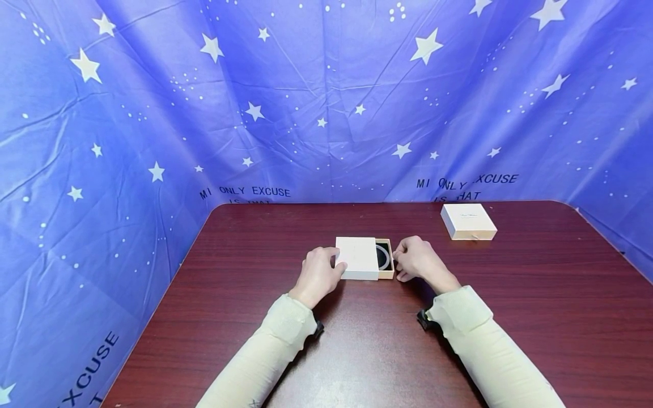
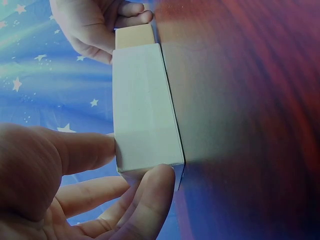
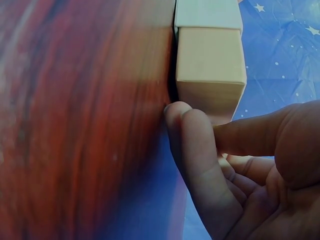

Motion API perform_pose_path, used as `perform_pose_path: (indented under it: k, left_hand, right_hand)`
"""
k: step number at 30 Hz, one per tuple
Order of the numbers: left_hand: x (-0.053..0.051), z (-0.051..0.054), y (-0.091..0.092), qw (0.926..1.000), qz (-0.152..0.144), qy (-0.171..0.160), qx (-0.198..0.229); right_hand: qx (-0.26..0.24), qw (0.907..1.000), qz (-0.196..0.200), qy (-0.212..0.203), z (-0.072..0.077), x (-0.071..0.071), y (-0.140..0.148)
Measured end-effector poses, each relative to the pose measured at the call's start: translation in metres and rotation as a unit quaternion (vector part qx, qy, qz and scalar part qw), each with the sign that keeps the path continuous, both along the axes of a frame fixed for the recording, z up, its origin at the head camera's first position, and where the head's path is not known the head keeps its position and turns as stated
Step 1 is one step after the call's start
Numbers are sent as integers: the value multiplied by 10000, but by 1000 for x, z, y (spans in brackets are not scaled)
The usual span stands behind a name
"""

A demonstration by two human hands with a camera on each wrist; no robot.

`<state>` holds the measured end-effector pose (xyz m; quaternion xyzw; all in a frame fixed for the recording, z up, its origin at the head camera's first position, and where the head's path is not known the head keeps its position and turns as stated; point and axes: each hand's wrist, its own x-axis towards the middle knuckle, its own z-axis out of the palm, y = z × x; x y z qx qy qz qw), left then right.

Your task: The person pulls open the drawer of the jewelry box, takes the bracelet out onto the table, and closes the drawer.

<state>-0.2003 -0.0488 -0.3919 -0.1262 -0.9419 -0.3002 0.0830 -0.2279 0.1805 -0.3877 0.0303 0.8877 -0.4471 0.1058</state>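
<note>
A white sliding gift box lies on the table, its outer sleeve (image 1: 357,258) to the left and its cream drawer (image 3: 211,55) partly out to the right. Inside the drawer's dark lining shows part of a pale ring-shaped piece, like a bangle (image 1: 388,256); the sleeve covers the rest. My left hand (image 1: 318,271) holds the sleeve's left end between thumb and fingers. At the drawer's outer end, my right hand (image 1: 420,259) has its thumb and fingertips pinched together against the front face; whatever lies between those fingertips is hidden.
A second white box (image 1: 468,221), closed, with a small tab on its front, stands at the back right of the dark red wooden table (image 1: 229,249). Behind the table hangs a blue curtain (image 1: 326,130) with white stars.
</note>
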Motion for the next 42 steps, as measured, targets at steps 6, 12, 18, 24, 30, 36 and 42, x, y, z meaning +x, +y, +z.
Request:
perform_pose_path:
  k: [6,12,18,24,30,36,42]
  left_hand:
    - [1,0,0,10000,9,-10,4]
    - [1,0,-1,10000,-13,4,29]
    - [1,0,-1,10000,-12,3,44]
    - [1,1,-1,10000,-21,-10,16]
    - [1,2,0,10000,-16,-22,28]
    - [1,2,0,10000,-14,-68,41]
    - [2,2,-1,10000,-17,-19,53]
  right_hand:
    - [15,10000,14,4,0,0,1]
    - [69,10000,7,-6,1,0,2]
    - [89,10000,-4,-41,1,0,4]
    - [64,10000,10,-16,1,0,4]
    - [11,10000,6,7,0,1,5]
    - [-22,10000,1,20,1,1,6]
    - [12,10000,-15,-9,1,1,8]
